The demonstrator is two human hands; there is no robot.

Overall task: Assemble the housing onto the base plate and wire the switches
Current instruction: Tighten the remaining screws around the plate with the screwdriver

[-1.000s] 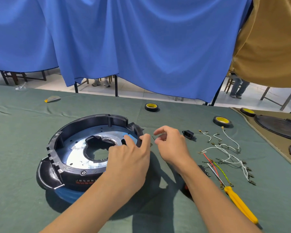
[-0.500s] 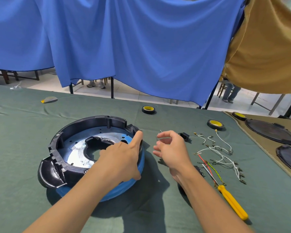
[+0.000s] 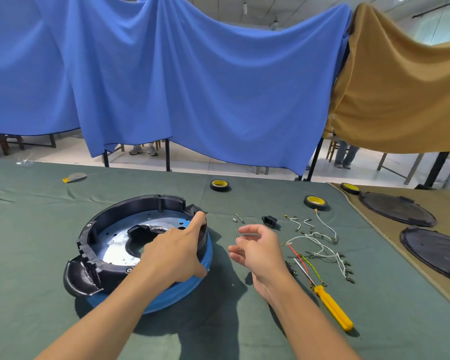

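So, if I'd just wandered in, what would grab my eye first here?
Probably the round black housing sitting on its blue base plate at the centre-left of the green-clothed table, with the left hand resting on its right rim. Just right of it the right hand pinches a small screw, and further right lie loose wires and a yellow-handled screwdriver. Behind it all hangs a big blue curtain.
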